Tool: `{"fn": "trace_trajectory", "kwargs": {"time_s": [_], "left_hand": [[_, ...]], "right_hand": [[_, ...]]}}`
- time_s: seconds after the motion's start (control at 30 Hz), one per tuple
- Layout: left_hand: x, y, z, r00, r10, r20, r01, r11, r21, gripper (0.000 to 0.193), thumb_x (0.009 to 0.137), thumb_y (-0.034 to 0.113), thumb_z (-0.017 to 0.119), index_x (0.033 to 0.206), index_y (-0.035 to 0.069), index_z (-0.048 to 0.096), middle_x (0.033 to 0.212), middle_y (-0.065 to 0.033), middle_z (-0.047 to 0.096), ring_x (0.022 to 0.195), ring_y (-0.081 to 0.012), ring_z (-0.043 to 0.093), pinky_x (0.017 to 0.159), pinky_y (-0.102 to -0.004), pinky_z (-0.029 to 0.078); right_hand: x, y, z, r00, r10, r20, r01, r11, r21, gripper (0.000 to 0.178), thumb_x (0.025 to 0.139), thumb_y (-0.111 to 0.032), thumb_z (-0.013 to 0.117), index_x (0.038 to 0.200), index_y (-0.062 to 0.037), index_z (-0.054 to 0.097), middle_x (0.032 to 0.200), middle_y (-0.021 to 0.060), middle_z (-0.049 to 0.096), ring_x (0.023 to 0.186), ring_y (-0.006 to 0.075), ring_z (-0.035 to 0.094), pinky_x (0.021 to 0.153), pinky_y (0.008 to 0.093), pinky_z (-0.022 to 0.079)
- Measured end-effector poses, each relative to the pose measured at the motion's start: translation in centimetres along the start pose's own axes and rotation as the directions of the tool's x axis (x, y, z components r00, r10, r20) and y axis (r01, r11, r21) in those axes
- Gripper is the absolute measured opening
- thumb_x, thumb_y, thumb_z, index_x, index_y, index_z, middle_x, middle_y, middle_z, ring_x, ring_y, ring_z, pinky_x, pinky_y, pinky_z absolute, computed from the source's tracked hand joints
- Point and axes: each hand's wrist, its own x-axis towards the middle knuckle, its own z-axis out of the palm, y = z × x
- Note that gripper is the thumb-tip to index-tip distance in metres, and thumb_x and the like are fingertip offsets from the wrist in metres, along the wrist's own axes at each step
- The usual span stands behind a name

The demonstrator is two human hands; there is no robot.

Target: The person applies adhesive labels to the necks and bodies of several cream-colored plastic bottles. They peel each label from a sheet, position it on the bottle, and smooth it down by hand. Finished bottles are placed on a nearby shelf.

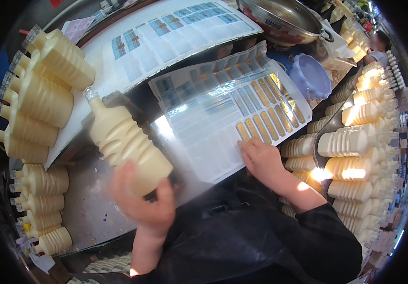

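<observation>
Worktop (88,203): cream bottle (126,139) by spread left hand (147,203); right hand (263,162), grip unclear, touches labels (266,124).

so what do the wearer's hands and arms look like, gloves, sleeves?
No gloves on the left hand or right hand; both wrists lack a watch or band. The right arm's black sleeve leaves the wrist uncovered. Left fingers are too blurred to check for rings.
</observation>
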Motion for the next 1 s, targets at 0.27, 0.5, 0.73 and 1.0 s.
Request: {"fn": "trace_trajectory", "kwargs": {"time_s": [0.27, 0.5, 0.73, 1.0], "left_hand": [[-0.9, 2.7, 4.2, 0.934, 0.267, 0.236, -0.162, 0.908, -0.387, 0.025, 0.075, -0.002, 0.076, 0.100, 0.003, 0.073, 0.096, -0.0127, 0.070, 0.082, -0.0308, 0.067, 0.072, -0.0399, 0.054], [0.9, 1.9, 2.6, 0.977, 0.177, 0.120, -0.139, 0.953, -0.269, 0.020, 0.079, -0.002, 0.076, 0.098, 0.003, 0.072, 0.088, -0.0120, 0.071, 0.078, -0.0299, 0.066, 0.068, -0.0388, 0.052], [-1.0, 1.8, 3.3, 0.964, 0.175, 0.200, -0.097, 0.932, -0.348, 0.018, 0.080, -0.002, 0.075, 0.096, 0.003, 0.073, 0.084, -0.0109, 0.071, 0.072, -0.0288, 0.066, 0.066, -0.0387, 0.051], [-1.8, 2.2, 4.7, 0.936, 0.203, 0.287, -0.036, 0.867, -0.497, 0.018, 0.079, -0.001, 0.076, 0.097, 0.004, 0.074, 0.079, -0.0100, 0.070, 0.067, -0.0284, 0.064, 0.063, -0.0383, 0.050]], "right_hand": [[-2.6, 0.5, -1.6, 0.992, 0.016, 0.125, -0.009, 0.998, -0.060, 0.023, 0.090, -0.010, 0.068, 0.111, -0.0024, 0.069, 0.087, 0.0130, 0.063, 0.076, 0.0329, 0.068, 0.064, 0.0427, 0.054], [4.5, -0.4, 1.4, 1.000, -0.012, 0.014, 0.012, 1.000, 0.025, 0.028, 0.092, -0.013, 0.064, 0.117, -0.0018, 0.069, 0.092, 0.0136, 0.065, 0.079, 0.0350, 0.069, 0.069, 0.0454, 0.056], [9.9, 0.4, 4.1, 0.973, 0.067, 0.219, -0.031, 0.986, -0.165, 0.038, 0.091, -0.008, 0.058, 0.128, 0.0013, 0.064, 0.098, 0.0185, 0.067, 0.081, 0.0385, 0.070, 0.073, 0.0480, 0.058], [4.0, -3.6, 1.1, 0.905, -0.111, 0.411, 0.165, 0.981, -0.098, 0.047, 0.085, -0.005, 0.060, 0.131, 0.0032, 0.059, 0.093, 0.0178, 0.063, 0.077, 0.0358, 0.070, 0.061, 0.0445, 0.056]]}}
